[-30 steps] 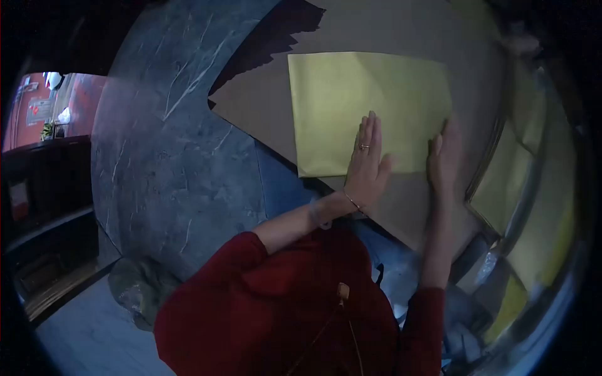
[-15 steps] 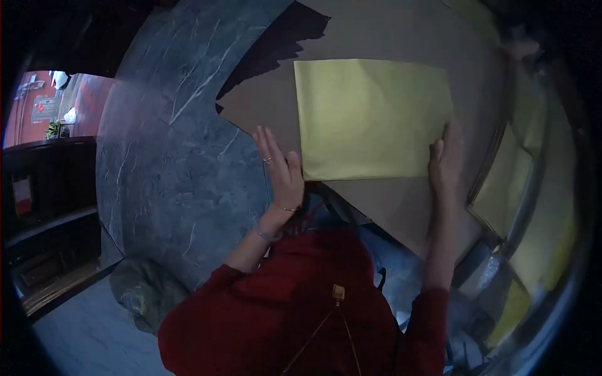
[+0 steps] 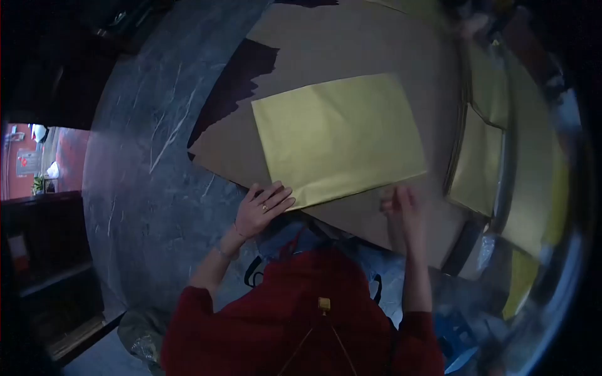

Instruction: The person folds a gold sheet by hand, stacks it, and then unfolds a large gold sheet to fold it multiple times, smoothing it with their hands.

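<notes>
Both hands have dropped to the near edge of the yellow sheet, which lies flat at frame centre on the brown board. Work both near corners evenly; that should keep the sheet uncreased. Your left hand rests closed fingers on the lower-left corner, thumb hidden; your right hand is motion-blurred, so its grip cannot be told.

The flat rectangular sheet of paper at the fingertips of the left hand is a plain yellow-green with no print. The big sheet of stiff cardboard beneath it is an even dull brown. Left of that hand, the round stone tabletop is dark blue-grey, marbled with thin white veins. A thin pale metal ring shows on one left finger. The knitted pullover is deep red. Beyond the blurred right hand, the stacked paper sheets are yellow-green too.
</notes>
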A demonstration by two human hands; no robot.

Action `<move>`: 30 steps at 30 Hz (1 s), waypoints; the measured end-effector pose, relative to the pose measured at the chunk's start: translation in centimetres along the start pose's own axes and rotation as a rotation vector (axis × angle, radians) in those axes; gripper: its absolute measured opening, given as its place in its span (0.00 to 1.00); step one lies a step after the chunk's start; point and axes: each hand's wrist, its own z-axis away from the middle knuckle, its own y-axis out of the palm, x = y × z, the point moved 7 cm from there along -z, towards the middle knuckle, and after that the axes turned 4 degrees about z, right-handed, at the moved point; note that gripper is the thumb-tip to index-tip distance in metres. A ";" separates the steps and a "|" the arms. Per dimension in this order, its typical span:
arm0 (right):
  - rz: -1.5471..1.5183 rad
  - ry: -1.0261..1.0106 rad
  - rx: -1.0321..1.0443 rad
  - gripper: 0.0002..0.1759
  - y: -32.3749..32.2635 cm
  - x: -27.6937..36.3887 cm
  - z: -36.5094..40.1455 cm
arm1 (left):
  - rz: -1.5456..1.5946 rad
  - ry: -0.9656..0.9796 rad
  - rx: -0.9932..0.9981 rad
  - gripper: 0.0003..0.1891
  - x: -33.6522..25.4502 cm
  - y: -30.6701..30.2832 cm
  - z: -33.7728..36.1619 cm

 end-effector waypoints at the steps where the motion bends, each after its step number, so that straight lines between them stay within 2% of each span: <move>1: -0.004 -0.009 -0.023 0.18 -0.4 -0.4 0.3 | 0.018 0.036 -0.004 0.20 -0.2 -0.2 -0.4; 3: -0.030 0.183 0.162 0.18 1.1 -2.2 1.0 | 0.014 0.109 -0.081 0.19 -1.3 -1.3 -1.4; 5: -0.029 0.159 0.067 0.19 1.2 -1.2 0.6 | 0.123 0.234 -0.041 0.18 -3.2 -2.7 -2.0; 6: -0.020 0.138 -0.008 0.19 0.8 -0.5 0.0 | 0.108 0.348 -0.111 0.16 -5.0 -3.5 -2.6; 10: 0.171 0.078 -0.072 0.21 -2.1 2.4 -4.9 | 0.268 0.408 -0.093 0.16 -9.9 -1.4 -5.4; 12: 0.604 -0.170 -0.092 0.21 -4.1 4.5 -7.8 | 0.276 0.383 -0.112 0.16 -12.7 0.9 -7.1; 13: 0.604 -0.167 -0.093 0.21 -4.4 4.6 -8.1 | 0.278 0.358 -0.094 0.16 -14.3 1.9 -8.2; 14: 0.677 -0.312 -0.241 0.21 -5.4 5.9 -7.8 | 0.284 0.358 -0.093 0.16 -15.8 2.3 -9.5; 15: 0.745 -0.465 -0.393 0.20 -6.4 7.2 -7.2 | 0.241 0.317 -0.005 0.15 -17.3 3.2 -11.0; 16: 0.765 -0.541 -0.463 0.21 -7.1 7.1 -6.4 | 0.198 0.276 0.082 0.15 -18.1 4.0 -12.0; 17: 0.769 -0.541 -0.471 0.21 -7.9 6.4 -5.4 | 0.203 0.281 0.076 0.15 -18.7 4.6 -12.3; 19: 1.164 -0.823 -0.306 0.27 -6.5 6.0 -1.5 | 0.265 0.246 -0.004 0.15 -19.3 5.3 -12.5; 20: 1.171 -0.818 -0.310 0.27 -7.0 5.9 -0.1 | 0.273 0.249 -0.008 0.15 -19.5 5.6 -12.5; 22: 1.398 -0.825 0.098 0.33 -4.5 4.2 2.4 | 0.268 0.342 -0.012 0.15 -19.9 5.2 -12.1; 27: 1.272 -0.864 0.211 0.36 -3.9 2.3 2.3 | 0.233 0.429 -0.072 0.16 -20.8 2.2 -12.6; 29: 1.464 -0.843 0.259 0.38 -3.1 2.3 1.0 | 0.229 0.445 -0.084 0.17 -21.1 1.9 -12.3; 30: 1.525 -0.887 0.260 0.39 -3.1 1.9 0.8 | 0.310 0.413 0.276 0.18 -21.2 4.0 -12.1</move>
